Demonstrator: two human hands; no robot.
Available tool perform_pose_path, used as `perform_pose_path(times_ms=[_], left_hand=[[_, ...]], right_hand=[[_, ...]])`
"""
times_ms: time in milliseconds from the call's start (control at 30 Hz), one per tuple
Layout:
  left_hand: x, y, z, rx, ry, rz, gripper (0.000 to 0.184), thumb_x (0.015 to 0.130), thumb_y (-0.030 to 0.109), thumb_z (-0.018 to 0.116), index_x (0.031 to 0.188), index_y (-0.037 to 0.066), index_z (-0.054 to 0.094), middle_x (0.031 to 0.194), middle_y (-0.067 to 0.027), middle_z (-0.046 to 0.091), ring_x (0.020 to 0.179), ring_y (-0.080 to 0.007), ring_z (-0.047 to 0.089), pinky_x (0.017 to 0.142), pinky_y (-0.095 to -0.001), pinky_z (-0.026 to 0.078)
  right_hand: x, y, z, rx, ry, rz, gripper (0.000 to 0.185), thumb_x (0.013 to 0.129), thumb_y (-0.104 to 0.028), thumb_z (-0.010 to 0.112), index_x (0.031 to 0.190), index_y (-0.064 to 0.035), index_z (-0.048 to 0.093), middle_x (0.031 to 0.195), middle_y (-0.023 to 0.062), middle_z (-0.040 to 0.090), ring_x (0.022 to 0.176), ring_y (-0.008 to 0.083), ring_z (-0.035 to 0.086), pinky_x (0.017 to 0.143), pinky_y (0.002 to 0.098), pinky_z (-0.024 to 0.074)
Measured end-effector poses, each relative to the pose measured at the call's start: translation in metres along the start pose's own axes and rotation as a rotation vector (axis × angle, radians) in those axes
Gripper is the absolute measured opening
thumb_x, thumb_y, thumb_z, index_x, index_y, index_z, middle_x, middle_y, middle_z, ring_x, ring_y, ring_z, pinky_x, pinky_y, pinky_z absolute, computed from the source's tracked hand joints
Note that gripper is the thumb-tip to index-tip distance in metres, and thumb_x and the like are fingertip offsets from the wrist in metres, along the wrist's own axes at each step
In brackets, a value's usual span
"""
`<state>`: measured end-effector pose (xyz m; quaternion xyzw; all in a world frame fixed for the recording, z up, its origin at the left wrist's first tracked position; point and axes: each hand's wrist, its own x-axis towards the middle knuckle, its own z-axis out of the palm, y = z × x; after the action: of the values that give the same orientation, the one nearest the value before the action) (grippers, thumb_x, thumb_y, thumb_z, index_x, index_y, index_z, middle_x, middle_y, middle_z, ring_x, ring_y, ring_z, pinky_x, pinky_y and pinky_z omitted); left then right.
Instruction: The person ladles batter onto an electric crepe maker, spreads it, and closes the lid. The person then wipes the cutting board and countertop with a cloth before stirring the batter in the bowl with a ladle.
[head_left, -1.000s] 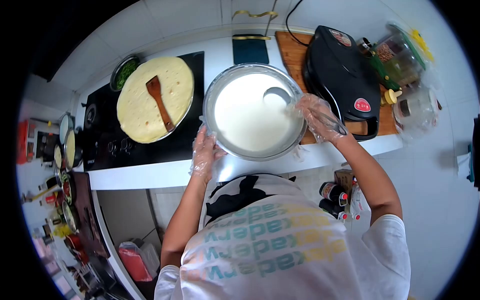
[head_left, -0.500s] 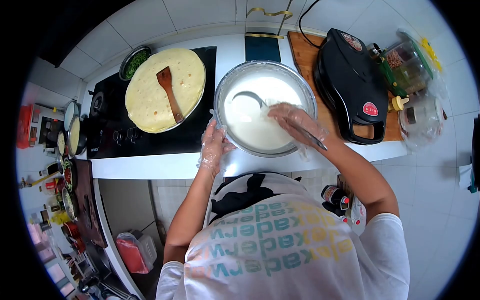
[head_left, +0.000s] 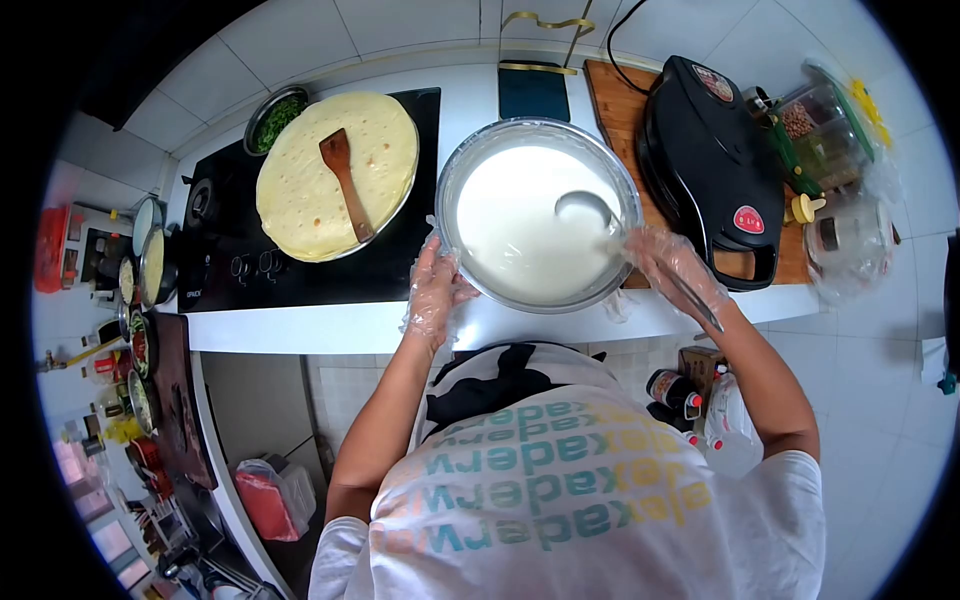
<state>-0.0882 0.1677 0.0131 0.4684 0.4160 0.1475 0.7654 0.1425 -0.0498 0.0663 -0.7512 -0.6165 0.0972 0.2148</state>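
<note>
A large metal bowl (head_left: 451, 262) holds smooth white batter (head_left: 510, 225). My right hand (head_left: 677, 268), in a clear plastic glove, is closed round the handle of a metal ladle (head_left: 588, 207) at the bowl's right rim. The ladle's head dips into the batter on the right side, and its handle end sticks out below my hand. My left hand (head_left: 436, 292), also gloved, holds the bowl's lower left side, with the fingers up along the outer wall and the thumb towards the front.
Left of the bowl, a stack of thin pancakes (head_left: 300, 200) with a wooden spatula (head_left: 345, 185) on it sits on the black cooktop (head_left: 225, 270). Behind it is a bowl of chopped greens (head_left: 275, 118). To the right, a black electric griddle (head_left: 700, 165) rests on a wooden board (head_left: 612, 95).
My right hand has moved the ladle to the right, from the middle of the batter to the bowl's right side. My left hand stays at the bowl's left side.
</note>
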Motion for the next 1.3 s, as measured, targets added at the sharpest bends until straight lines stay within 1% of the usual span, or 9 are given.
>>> perform_pose_path(times_ms=[33,67,200,300,433,733,933,1033,1300], left_hand=[[0.001,-0.001,0.000,-0.002,0.000,0.000,0.046,0.085,0.018,0.043,0.129,0.007,0.030,0.102,-0.0047,0.051,0.079,-0.0102,0.052,0.064,-0.0277,0.053],[0.000,0.000,0.000,0.001,0.005,0.001,0.046,0.085,0.018,0.043,0.129,0.007,0.030,0.102,-0.0048,0.051,0.079,-0.0101,0.052,0.064,-0.0276,0.053],[0.000,0.000,0.001,0.000,-0.011,0.013,0.047,0.086,0.018,0.042,0.129,0.007,0.029,0.104,-0.0052,0.051,0.079,-0.0101,0.053,0.063,-0.0273,0.053],[0.002,-0.002,-0.001,0.007,-0.026,0.020,0.047,0.086,0.017,0.041,0.130,0.007,0.029,0.104,-0.0055,0.051,0.078,-0.0106,0.054,0.063,-0.0274,0.053],[0.000,-0.001,0.001,-0.019,0.006,0.025,0.047,0.086,0.016,0.041,0.130,0.007,0.028,0.100,-0.0052,0.053,0.075,-0.0108,0.055,0.063,-0.0274,0.053],[0.004,-0.012,-0.001,-0.051,0.040,-0.044,0.052,0.086,0.027,0.045,0.131,0.009,0.026,0.089,-0.0040,0.051,0.073,-0.0099,0.051,0.062,-0.0269,0.051],[-0.010,-0.002,0.009,-0.108,-0.094,-0.234,0.068,0.083,0.031,0.052,0.134,0.013,0.012,0.121,-0.0114,0.043,0.098,-0.0229,0.053,0.076,-0.0348,0.049],[-0.016,0.001,0.013,-0.155,-0.212,-0.299,0.070,0.082,0.025,0.053,0.134,0.015,0.008,0.124,-0.0124,0.040,0.101,-0.0251,0.052,0.080,-0.0381,0.047],[0.002,-0.029,0.017,-0.191,-0.099,-0.183,0.063,0.080,0.012,0.053,0.132,0.017,0.019,0.118,-0.0087,0.046,0.101,-0.0212,0.052,0.084,-0.0373,0.044]], right_hand=[[0.004,0.009,0.006,-0.063,0.072,-0.028,0.020,0.080,0.002,0.044,0.094,-0.0018,0.058,0.097,0.0105,0.057,0.087,0.0184,0.056,0.076,0.0240,0.0440],[0.005,0.017,0.018,0.401,0.150,0.204,0.016,0.083,-0.005,0.046,0.092,-0.0022,0.058,0.094,0.0089,0.057,0.084,0.0176,0.055,0.077,0.0275,0.0430],[0.041,0.024,0.028,0.258,0.223,0.263,0.018,0.085,-0.018,0.048,0.092,-0.0048,0.059,0.095,0.0068,0.056,0.087,0.0190,0.053,0.080,0.0278,0.0401],[0.054,-0.004,0.030,0.434,0.218,0.503,0.019,0.086,-0.018,0.047,0.092,-0.0050,0.059,0.096,0.0069,0.056,0.089,0.0193,0.052,0.081,0.0261,0.0394],[0.049,-0.014,0.027,0.345,0.044,0.247,0.023,0.088,-0.020,0.042,0.096,-0.0057,0.058,0.098,0.0133,0.056,0.094,0.0259,0.053,0.084,0.0316,0.0408],[0.005,-0.031,-0.018,0.332,-0.069,0.203,0.016,0.081,-0.008,0.047,0.090,0.0001,0.058,0.094,0.0178,0.057,0.088,0.0304,0.056,0.079,0.0345,0.0428],[0.023,-0.009,-0.002,0.283,0.082,0.284,0.017,0.080,-0.008,0.048,0.091,0.0000,0.058,0.092,0.0165,0.057,0.086,0.0293,0.056,0.079,0.0322,0.0423],[0.032,-0.001,0.009,0.318,0.103,0.258,0.016,0.080,-0.007,0.048,0.091,-0.0007,0.058,0.093,0.0164,0.057,0.087,0.0294,0.055,0.080,0.0315,0.0420],[0.031,-0.009,0.013,0.323,0.094,0.225,0.021,0.084,-0.016,0.047,0.094,-0.0012,0.058,0.101,0.0173,0.054,0.095,0.0276,0.052,0.086,0.0325,0.0383]])
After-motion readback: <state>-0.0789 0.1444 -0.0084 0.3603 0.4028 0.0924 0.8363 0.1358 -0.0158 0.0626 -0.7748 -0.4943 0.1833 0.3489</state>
